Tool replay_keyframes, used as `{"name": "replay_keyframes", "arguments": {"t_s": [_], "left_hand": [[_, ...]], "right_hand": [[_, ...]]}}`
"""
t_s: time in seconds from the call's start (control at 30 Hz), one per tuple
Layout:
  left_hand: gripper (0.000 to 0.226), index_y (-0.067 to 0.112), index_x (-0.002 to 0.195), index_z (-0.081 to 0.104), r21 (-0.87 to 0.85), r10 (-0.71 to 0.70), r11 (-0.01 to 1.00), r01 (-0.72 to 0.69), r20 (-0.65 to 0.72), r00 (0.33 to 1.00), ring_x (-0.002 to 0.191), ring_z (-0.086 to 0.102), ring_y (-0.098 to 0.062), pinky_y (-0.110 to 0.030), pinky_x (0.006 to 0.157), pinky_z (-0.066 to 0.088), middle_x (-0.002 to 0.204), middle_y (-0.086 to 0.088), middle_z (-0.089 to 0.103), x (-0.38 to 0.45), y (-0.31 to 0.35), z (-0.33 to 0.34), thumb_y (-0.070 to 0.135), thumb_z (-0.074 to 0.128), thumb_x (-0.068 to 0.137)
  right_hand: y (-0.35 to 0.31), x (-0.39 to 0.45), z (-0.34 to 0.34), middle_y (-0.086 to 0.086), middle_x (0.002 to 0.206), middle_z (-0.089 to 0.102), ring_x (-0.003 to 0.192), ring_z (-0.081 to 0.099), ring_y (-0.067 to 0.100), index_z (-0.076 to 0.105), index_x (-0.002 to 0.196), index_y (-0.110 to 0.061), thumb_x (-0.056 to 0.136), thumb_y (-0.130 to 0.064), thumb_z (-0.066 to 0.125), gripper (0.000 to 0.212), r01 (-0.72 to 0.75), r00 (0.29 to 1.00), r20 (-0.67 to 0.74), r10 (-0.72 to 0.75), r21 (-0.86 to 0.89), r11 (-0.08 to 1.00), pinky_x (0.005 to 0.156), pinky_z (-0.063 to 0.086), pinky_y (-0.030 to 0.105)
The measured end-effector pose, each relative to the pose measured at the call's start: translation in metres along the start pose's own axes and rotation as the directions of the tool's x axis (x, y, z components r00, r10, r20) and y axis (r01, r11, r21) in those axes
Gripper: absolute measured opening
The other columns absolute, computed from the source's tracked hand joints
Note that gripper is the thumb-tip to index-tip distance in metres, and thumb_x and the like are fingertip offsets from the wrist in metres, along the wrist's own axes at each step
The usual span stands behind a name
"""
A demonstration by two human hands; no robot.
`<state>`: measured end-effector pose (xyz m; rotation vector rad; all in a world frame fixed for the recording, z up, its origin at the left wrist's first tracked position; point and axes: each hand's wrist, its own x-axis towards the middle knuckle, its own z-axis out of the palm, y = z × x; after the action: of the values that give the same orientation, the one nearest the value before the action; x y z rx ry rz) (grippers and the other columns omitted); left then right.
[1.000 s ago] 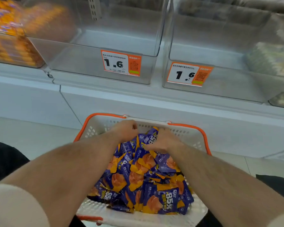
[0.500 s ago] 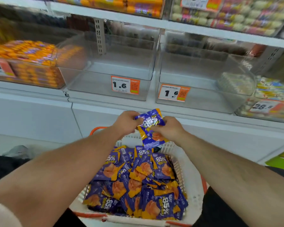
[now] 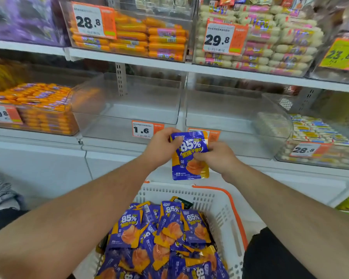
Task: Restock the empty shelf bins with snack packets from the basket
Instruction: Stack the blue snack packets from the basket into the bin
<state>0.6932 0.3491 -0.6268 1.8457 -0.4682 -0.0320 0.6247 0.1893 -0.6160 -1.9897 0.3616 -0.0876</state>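
Both hands hold one purple-and-orange snack packet (image 3: 189, 158) upright in front of the shelf. My left hand (image 3: 159, 146) pinches its top left corner. My right hand (image 3: 216, 158) grips its right edge with curled fingers. Below them stands a white basket (image 3: 220, 208) with orange handles, piled with several more of the same packets (image 3: 159, 238). Just behind the held packet are two clear bins with nothing in them: the left empty bin (image 3: 129, 109) with a 1.6 price tag and the right empty bin (image 3: 230, 113), whose tag is partly hidden by the packet.
Full bins of orange sausage packs (image 3: 34, 105) sit to the left, and white snack packs (image 3: 320, 135) fill bins to the right. The upper shelf (image 3: 169, 65) carries more stocked bins. My dark-clad knees flank the basket.
My hands have lifted the packet higher from the basket towards the bins and turned it flat to face me. The view has tilted upward, revealing the upper shelf.
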Motion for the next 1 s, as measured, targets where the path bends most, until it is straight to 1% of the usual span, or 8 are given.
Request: {"name": "replay_keyframes", "arguments": {"t_s": [0.07, 0.13, 0.33, 0.47, 0.6, 0.73, 0.9, 1.0], "left_hand": [[0.013, 0.029, 0.095, 0.057, -0.022, 0.008, 1.0, -0.009, -0.028, 1.0, 0.086, 0.067, -0.015, -0.034, 0.075, 0.055, 0.097, -0.001, 0.069, 0.012, 0.008, 0.004, 0.016, 0.056, 0.097], [0.007, 0.028, 0.1, 0.056, -0.026, -0.002, 1.0, 0.001, -0.04, 0.999, 0.09, 0.068, -0.012, -0.033, 0.073, 0.058, 0.105, -0.002, 0.069, 0.025, 0.013, 0.007, 0.021, 0.057, 0.097], [0.016, 0.025, 0.112, 0.058, 0.115, 0.066, 0.991, -0.063, -0.025, 0.998, 0.088, 0.065, -0.007, -0.03, 0.069, 0.057, 0.1, 0.003, 0.066, 0.069, 0.03, 0.005, 0.031, 0.055, 0.098], [0.017, 0.022, 0.109, 0.063, 0.239, 0.142, 0.967, -0.094, -0.196, 0.97, 0.073, 0.055, -0.004, -0.021, 0.065, 0.042, 0.087, 0.013, 0.061, 0.11, 0.03, -0.009, 0.027, 0.056, 0.094], [0.03, 0.017, 0.12, 0.062, 0.348, 0.012, 0.936, 0.052, -0.18, 0.984, 0.1, 0.06, -0.021, -0.024, 0.081, 0.042, 0.113, -0.002, 0.065, 0.156, 0.02, -0.018, 0.026, 0.056, 0.092], [0.036, 0.014, 0.12, 0.06, 0.032, -0.203, 0.978, 0.205, -0.05, 0.978, 0.085, 0.062, -0.02, -0.031, 0.062, 0.054, 0.094, -0.004, 0.064, 0.189, 0.016, -0.007, 0.034, 0.058, 0.091], [0.019, 0.012, 0.1, 0.064, -0.081, -0.204, 0.978, 0.194, -0.147, 0.968, 0.068, 0.059, -0.019, -0.023, 0.047, 0.046, 0.077, -0.005, 0.062, 0.207, 0.005, 0.003, 0.024, 0.068, 0.085], [0.004, 0.013, 0.086, 0.064, -0.246, -0.232, 0.951, 0.185, -0.177, 0.957, 0.059, 0.053, -0.018, -0.02, 0.044, 0.043, 0.068, -0.004, 0.059, 0.204, -0.005, 0.01, 0.015, 0.067, 0.086]], "right_hand": [[-0.007, 0.003, -0.008, -0.001, 0.071, 0.064, 0.041, 0.049, 0.001, 0.069, 0.091, -0.013, 0.085, -0.01, 0.07, 0.006, -0.034, 0.999, 0.021, 0.034, 0.042, 0.999, 0.038, 0.033, 0.016], [-0.013, 0.009, -0.015, 0.001, 0.071, 0.061, 0.039, 0.039, 0.006, 0.069, 0.095, -0.012, 0.087, -0.014, 0.068, 0.009, -0.08, 0.996, 0.051, 0.076, 0.078, 0.994, 0.04, 0.022, 0.02], [-0.029, 0.036, -0.036, 0.0, 0.061, 0.06, 0.036, 0.031, 0.006, 0.064, 0.084, -0.015, 0.09, -0.017, 0.068, 0.007, -0.201, 0.977, 0.116, 0.18, 0.212, 0.956, 0.043, 0.016, 0.02], [-0.038, 0.067, -0.056, -0.005, 0.042, 0.04, 0.034, 0.02, 0.007, 0.048, 0.072, -0.017, 0.091, -0.017, 0.066, 0.027, -0.24, 0.971, 0.061, 0.232, 0.267, 0.933, 0.046, 0.011, 0.022], [-0.041, 0.111, -0.072, -0.002, 0.051, 0.028, 0.035, 0.016, 0.008, 0.042, 0.067, -0.02, 0.088, -0.017, 0.068, 0.034, -0.273, 0.958, 0.002, 0.288, 0.323, 0.906, 0.04, 0.012, 0.017], [-0.047, 0.151, -0.081, -0.001, 0.056, 0.026, 0.039, 0.016, 0.01, 0.042, 0.067, -0.019, 0.09, -0.018, 0.067, 0.034, -0.252, 0.954, -0.087, 0.287, 0.284, 0.925, 0.042, 0.012, 0.02], [-0.052, 0.206, -0.076, 0.003, 0.048, 0.049, 0.032, 0.037, 0.01, 0.048, 0.067, -0.014, 0.088, -0.009, 0.065, 0.027, -0.202, 0.943, -0.238, 0.232, 0.146, 0.968, 0.038, 0.026, 0.018], [-0.049, 0.235, -0.063, 0.007, 0.049, 0.064, 0.029, 0.05, 0.009, 0.055, 0.073, -0.006, 0.085, 0.002, 0.065, 0.018, -0.219, 0.944, -0.214, 0.253, 0.169, 0.961, 0.037, 0.037, 0.013]]}}
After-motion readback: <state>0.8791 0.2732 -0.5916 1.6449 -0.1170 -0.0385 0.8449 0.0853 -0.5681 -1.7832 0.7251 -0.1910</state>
